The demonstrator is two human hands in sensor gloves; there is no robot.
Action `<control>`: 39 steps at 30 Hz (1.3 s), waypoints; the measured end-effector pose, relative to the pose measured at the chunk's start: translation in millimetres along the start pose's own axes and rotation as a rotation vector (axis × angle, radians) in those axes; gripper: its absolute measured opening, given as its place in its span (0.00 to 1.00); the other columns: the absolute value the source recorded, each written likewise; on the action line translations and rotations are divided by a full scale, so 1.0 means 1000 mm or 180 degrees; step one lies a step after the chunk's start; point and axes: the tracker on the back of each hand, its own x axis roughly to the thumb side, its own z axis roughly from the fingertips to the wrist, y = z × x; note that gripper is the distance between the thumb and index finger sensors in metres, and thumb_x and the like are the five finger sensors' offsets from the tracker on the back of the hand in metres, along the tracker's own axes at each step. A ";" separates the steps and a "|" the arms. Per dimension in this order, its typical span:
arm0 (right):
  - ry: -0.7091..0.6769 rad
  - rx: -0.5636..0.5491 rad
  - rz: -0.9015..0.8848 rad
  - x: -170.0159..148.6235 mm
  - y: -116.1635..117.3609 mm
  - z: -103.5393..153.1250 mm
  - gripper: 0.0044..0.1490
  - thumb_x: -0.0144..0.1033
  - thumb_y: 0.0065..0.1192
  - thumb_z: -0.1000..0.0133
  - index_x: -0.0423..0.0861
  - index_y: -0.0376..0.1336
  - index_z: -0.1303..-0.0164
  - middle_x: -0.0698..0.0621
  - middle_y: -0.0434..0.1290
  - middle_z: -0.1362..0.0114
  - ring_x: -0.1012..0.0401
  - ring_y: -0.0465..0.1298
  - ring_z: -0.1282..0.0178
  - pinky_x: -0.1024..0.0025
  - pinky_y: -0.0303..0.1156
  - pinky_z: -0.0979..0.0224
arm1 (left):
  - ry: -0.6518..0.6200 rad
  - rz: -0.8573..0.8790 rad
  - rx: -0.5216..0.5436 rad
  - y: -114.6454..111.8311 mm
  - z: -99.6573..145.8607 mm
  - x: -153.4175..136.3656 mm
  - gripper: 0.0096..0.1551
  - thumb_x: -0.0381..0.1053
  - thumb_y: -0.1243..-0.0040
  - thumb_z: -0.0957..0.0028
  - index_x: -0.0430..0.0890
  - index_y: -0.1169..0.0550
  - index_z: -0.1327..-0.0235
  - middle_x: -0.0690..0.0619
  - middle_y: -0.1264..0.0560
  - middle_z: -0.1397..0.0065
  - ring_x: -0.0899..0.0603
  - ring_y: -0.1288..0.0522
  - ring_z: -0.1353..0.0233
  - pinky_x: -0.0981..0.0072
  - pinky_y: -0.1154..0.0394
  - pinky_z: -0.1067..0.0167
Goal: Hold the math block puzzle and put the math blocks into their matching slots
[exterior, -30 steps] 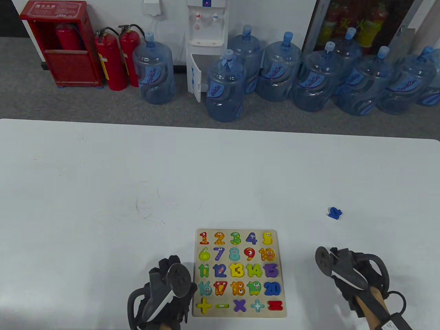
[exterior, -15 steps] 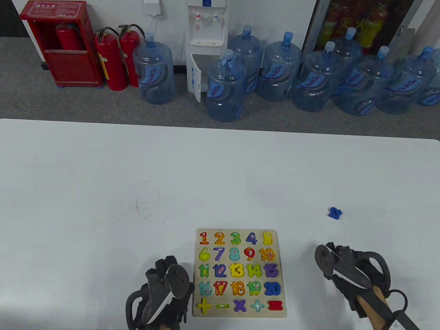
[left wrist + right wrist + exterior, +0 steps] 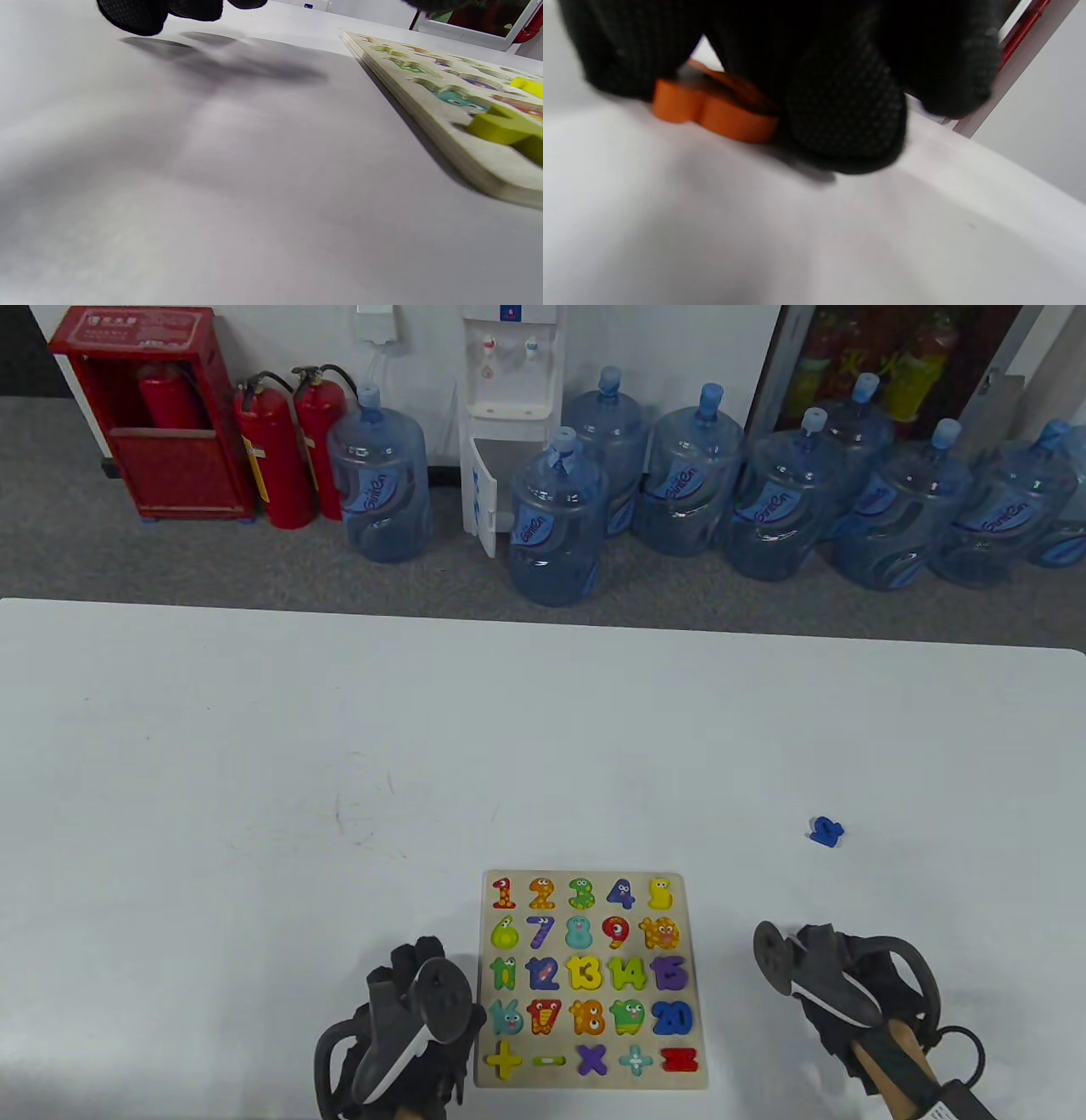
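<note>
A: Starting at our left, our left hand (image 3: pixel 399 1035) sits just beside the puzzle board's (image 3: pixel 697 984) left edge. In the left wrist view its fingertips (image 3: pixel 135 15) hang over bare table (image 3: pixel 254 772), off the board. Whether the hand touches the board, or how the fingers lie, we cannot tell.

B: So holding the board looks not yet settled. And the board itself?

A: It lies flat near our edge of the table. From the table view the slots look filled or printed with numbers and signs; we cannot tell which are truly empty. The yellow plus block (image 3: pixel 502 127) at the near left corner seems to stand proud of its slot.

B: Then further right?

A: Our right hand (image 3: pixel 848 993) is well apart from the board. In the right wrist view its fingers (image 3: pixel 840 97) press around an orange block (image 3: pixel 717 110) that rests on the table, under and between the fingertips. It looks like a grip forming, the block not lifted.

B: And the blue block (image 3: pixel 825 831)?

A: It lies loose, beyond the right hand. We judge at least those two pieces remain.
</note>
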 end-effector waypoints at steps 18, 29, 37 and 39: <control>-0.0527 -0.0090 -0.0447 -0.019 0.005 0.008 0.44 0.33 0.77 0.72 0.61 0.66 0.43 0.59 0.71 0.33 0.62 0.79 0.42 0.60 0.73 0.32 | -0.0016 0.0021 -0.0008 0.000 0.000 0.000 0.51 0.66 0.53 0.54 0.49 0.54 0.22 0.44 0.53 0.18 0.30 0.47 0.17 0.35 0.37 0.26; -0.0644 -0.0250 -0.0649 -0.007 0.005 0.010 0.42 0.42 0.71 0.71 0.53 0.67 0.41 0.51 0.74 0.37 0.61 0.81 0.48 0.60 0.75 0.35 | -0.0013 0.0011 -0.0012 0.000 -0.001 0.000 0.51 0.66 0.53 0.54 0.49 0.54 0.22 0.44 0.53 0.18 0.30 0.47 0.17 0.35 0.37 0.26; -0.0876 -0.0430 -0.0630 0.004 -0.002 0.015 0.43 0.40 0.73 0.71 0.50 0.67 0.40 0.49 0.75 0.37 0.59 0.82 0.49 0.58 0.75 0.37 | 0.0010 -0.0004 -0.0009 0.000 0.000 0.000 0.51 0.66 0.53 0.54 0.49 0.54 0.22 0.44 0.53 0.18 0.30 0.47 0.17 0.35 0.37 0.27; -0.0925 -0.0493 -0.0553 0.008 -0.005 0.016 0.43 0.41 0.72 0.71 0.50 0.67 0.40 0.49 0.75 0.37 0.59 0.82 0.48 0.58 0.76 0.37 | 0.0018 -0.0010 0.0001 0.000 0.000 0.000 0.51 0.66 0.53 0.54 0.49 0.54 0.22 0.44 0.53 0.18 0.30 0.47 0.17 0.35 0.37 0.27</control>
